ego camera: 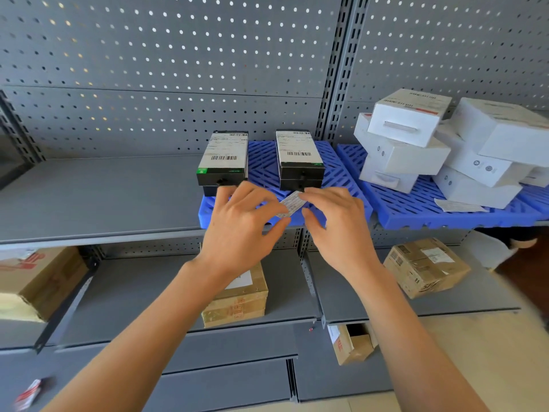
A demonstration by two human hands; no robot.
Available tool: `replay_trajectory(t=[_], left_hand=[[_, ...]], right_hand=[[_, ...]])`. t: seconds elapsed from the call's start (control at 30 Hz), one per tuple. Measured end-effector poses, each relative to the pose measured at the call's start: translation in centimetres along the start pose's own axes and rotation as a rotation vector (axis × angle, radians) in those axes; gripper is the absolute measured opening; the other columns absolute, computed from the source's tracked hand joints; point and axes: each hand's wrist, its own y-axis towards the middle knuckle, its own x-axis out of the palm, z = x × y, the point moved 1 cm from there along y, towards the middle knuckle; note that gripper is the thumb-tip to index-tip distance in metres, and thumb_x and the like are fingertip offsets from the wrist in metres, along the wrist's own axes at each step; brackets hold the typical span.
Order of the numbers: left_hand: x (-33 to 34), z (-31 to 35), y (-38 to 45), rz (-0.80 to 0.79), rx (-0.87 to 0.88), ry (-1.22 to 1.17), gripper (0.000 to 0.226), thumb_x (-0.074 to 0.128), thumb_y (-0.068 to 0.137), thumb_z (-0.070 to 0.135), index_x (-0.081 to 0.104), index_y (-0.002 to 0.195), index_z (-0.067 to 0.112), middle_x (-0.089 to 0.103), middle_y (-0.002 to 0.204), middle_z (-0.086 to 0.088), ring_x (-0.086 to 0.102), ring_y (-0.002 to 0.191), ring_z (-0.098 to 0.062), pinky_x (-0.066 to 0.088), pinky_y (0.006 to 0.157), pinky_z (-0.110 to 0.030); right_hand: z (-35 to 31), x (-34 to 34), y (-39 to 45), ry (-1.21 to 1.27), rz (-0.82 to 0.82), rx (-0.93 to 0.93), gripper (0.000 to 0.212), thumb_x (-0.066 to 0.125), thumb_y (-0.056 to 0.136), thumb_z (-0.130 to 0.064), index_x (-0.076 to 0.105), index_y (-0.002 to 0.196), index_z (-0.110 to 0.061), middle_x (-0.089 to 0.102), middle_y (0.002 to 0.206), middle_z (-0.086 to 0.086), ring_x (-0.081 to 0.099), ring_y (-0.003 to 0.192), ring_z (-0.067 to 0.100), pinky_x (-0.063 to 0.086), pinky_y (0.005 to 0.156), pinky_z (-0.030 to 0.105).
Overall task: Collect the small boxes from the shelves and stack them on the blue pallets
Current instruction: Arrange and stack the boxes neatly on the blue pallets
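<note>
Two stacks of small black boxes with white barcode labels stand on a blue pallet (264, 162) on the grey shelf: the left stack (222, 159) and the right stack (298, 157). Just in front of them, my left hand (240, 221) and my right hand (335, 221) together pinch a small white paper label (289, 207) between their fingertips. A second blue pallet (416, 209) to the right carries a loose pile of white boxes (407, 138).
A paper slip (457, 206) lies on the right pallet. Brown cardboard boxes sit on the lower shelf at left (38, 281), centre (237, 301) and right (424, 267). Another open carton (352, 343) sits lower down. Grey pegboard backs the shelving.
</note>
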Motion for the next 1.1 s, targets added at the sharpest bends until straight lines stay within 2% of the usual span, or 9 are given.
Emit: replay_trajectory(t=[0.17, 0.33, 0.53, 0.67, 0.9, 1.0, 1.1], left_hand=[[0.4, -0.1, -1.0, -0.060, -0.001, -0.002, 0.016, 0.065, 0.090, 0.032, 0.077, 0.098, 0.025, 0.070, 0.097, 0.009, 0.062, 0.090, -0.022, 0.042, 0.079, -0.045], [0.1, -0.7, -1.4, -0.101, -0.021, 0.015, 0.019, 0.065, 0.089, 0.032, 0.077, 0.102, 0.024, 0.071, 0.100, 0.009, 0.061, 0.095, -0.022, 0.042, 0.083, -0.046], [-0.3, -2.0, -1.6, -0.131, -0.063, 0.031, 0.026, 0.055, 0.093, 0.036, 0.076, 0.101, 0.025, 0.071, 0.104, 0.010, 0.061, 0.102, -0.022, 0.036, 0.087, -0.042], [-0.6, -2.6, -1.6, -0.130, -0.081, 0.049, 0.020, 0.060, 0.091, 0.031, 0.076, 0.099, 0.023, 0.072, 0.104, 0.009, 0.061, 0.104, -0.022, 0.037, 0.085, -0.043], [-0.5, -3.5, -1.9, -0.142, -0.103, 0.044, 0.027, 0.055, 0.094, 0.036, 0.075, 0.102, 0.021, 0.072, 0.109, 0.008, 0.061, 0.106, -0.021, 0.039, 0.086, -0.044], [-0.4, -3.7, -2.0, -0.140, -0.105, 0.040, 0.032, 0.051, 0.094, 0.038, 0.075, 0.103, 0.020, 0.072, 0.110, 0.007, 0.061, 0.106, -0.021, 0.040, 0.086, -0.045], [-0.7, -3.7, -2.0, -0.094, -0.097, 0.012, 0.027, 0.055, 0.094, 0.034, 0.075, 0.102, 0.019, 0.072, 0.109, 0.007, 0.062, 0.104, -0.022, 0.043, 0.083, -0.046]], right_hand=[[-0.4, 0.1, -0.5, -0.057, -0.042, 0.013, 0.025, 0.067, 0.093, -0.019, 0.071, 0.117, -0.017, 0.070, 0.120, -0.008, 0.056, 0.116, 0.018, 0.040, 0.096, 0.047], [-0.9, 0.3, -1.0, -0.081, -0.070, 0.031, 0.027, 0.065, 0.094, -0.024, 0.070, 0.120, -0.019, 0.069, 0.121, -0.010, 0.053, 0.117, 0.014, 0.036, 0.100, 0.047], [-2.0, 0.8, -1.3, -0.089, -0.064, 0.014, 0.027, 0.066, 0.094, -0.023, 0.070, 0.120, -0.018, 0.068, 0.120, -0.009, 0.053, 0.116, 0.018, 0.038, 0.099, 0.050], [-2.6, 1.0, -1.1, -0.087, -0.056, 0.013, 0.025, 0.065, 0.093, -0.024, 0.071, 0.117, -0.018, 0.070, 0.114, -0.008, 0.054, 0.114, 0.020, 0.040, 0.097, 0.052], [-3.1, 1.0, -1.0, -0.061, -0.036, 0.004, 0.023, 0.064, 0.093, -0.024, 0.072, 0.114, -0.019, 0.070, 0.109, -0.010, 0.054, 0.110, 0.017, 0.040, 0.097, 0.049], [-3.2, 1.1, -0.9, -0.034, -0.040, 0.022, 0.023, 0.064, 0.094, -0.024, 0.072, 0.115, -0.020, 0.069, 0.112, -0.011, 0.054, 0.111, 0.017, 0.039, 0.097, 0.045], [-3.3, 1.0, -0.5, 0.004, -0.043, 0.046, 0.023, 0.063, 0.095, -0.023, 0.071, 0.117, -0.022, 0.068, 0.116, -0.012, 0.052, 0.115, 0.014, 0.033, 0.098, 0.037]])
